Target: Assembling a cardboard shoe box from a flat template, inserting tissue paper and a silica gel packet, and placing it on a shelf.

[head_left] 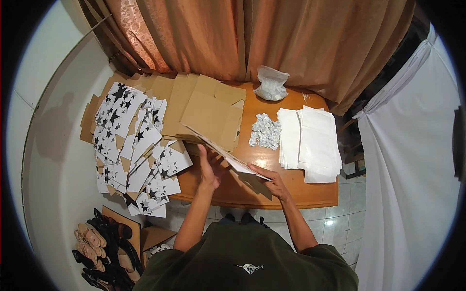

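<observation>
A flat piece of cardboard [221, 151], pale on the side toward me, is tilted almost edge-on above the front of the table. My right hand [273, 182] grips its lower right end, thumb on top. Beside its left part, my left hand [209, 170] is open with the thumb raised and the palm turned toward the cardboard; its fingertips are partly in shadow. Just beyond lies a stack of flat brown cardboard pieces [211, 116]. To the left spreads a heap of white cardboard pieces printed with black stars [116, 126].
On the wooden table [310, 194] lie small whitish packets [265, 131], stacks of white paper sheets [320, 140] and a clear plastic bag [272, 85] of similar packets. Brown curtains [208, 39] hang behind. Shoes [109, 247] stand at lower left; white cloth [403, 184] hangs at right.
</observation>
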The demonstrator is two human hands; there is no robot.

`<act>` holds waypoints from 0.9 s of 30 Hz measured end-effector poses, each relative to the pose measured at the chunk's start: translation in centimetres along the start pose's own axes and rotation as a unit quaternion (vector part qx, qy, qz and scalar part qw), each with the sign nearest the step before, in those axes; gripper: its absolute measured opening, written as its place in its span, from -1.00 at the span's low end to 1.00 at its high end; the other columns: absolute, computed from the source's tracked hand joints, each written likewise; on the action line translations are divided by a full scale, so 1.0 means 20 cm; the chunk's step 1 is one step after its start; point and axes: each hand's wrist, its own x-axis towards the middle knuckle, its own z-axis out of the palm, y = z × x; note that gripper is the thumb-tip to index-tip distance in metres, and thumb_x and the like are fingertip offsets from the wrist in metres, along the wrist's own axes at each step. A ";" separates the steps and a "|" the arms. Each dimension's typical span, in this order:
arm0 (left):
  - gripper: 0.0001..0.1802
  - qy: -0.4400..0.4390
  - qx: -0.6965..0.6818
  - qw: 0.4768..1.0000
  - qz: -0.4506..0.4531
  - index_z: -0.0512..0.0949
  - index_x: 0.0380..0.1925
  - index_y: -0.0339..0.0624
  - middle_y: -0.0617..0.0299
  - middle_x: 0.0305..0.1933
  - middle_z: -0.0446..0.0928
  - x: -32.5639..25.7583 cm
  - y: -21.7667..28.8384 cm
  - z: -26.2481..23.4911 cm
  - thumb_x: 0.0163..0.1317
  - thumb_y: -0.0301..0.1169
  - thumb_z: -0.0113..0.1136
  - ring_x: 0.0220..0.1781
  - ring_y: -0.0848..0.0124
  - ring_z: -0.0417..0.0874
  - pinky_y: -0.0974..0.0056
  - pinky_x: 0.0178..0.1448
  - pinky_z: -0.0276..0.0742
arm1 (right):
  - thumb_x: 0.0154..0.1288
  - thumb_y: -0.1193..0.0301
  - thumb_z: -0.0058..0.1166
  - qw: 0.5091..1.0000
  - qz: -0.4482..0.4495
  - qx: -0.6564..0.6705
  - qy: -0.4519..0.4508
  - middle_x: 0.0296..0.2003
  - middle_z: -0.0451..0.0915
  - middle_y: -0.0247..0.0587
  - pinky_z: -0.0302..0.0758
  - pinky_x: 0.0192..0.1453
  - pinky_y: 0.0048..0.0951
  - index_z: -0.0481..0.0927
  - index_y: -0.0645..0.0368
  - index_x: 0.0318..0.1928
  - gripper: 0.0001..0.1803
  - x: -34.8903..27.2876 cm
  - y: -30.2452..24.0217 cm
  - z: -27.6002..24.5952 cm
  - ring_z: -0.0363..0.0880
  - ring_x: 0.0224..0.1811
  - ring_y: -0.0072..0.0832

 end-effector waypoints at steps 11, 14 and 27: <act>-0.21 0.273 0.408 0.806 0.330 0.14 0.48 -0.26 -0.03 0.44 0.29 0.25 0.15 -0.48 0.44 -0.11 0.24 0.43 0.16 0.34 0.20 0.46 0.24 | 0.35 0.27 0.34 0.955 0.148 0.183 0.178 -0.15 0.70 -0.39 0.57 -0.07 -0.51 0.69 0.23 0.03 -0.65 -0.19 0.13 -0.29 0.61 -0.15 -0.62; -0.56 0.107 0.238 0.926 0.272 0.38 0.25 -0.35 0.18 0.09 0.56 0.25 0.19 -0.48 0.50 -0.33 0.16 0.12 0.45 0.54 0.32 0.27 0.41 | 0.27 0.39 0.40 0.969 0.135 0.120 0.169 -0.12 0.71 -0.35 0.60 -0.01 -0.46 0.65 0.21 0.06 -0.63 -0.23 0.22 -0.44 0.64 -0.16 -0.57; -0.81 -0.021 0.186 0.919 0.346 0.52 -0.03 -0.25 0.34 -0.10 0.56 0.10 0.14 -0.42 0.47 -0.39 0.21 -0.03 0.59 0.49 0.43 0.15 0.37 | 0.14 0.29 0.46 0.783 -0.039 -0.427 0.450 0.45 0.10 0.23 0.01 0.56 0.09 0.10 0.14 0.54 0.05 -0.07 -0.05 -0.16 0.05 0.51 0.17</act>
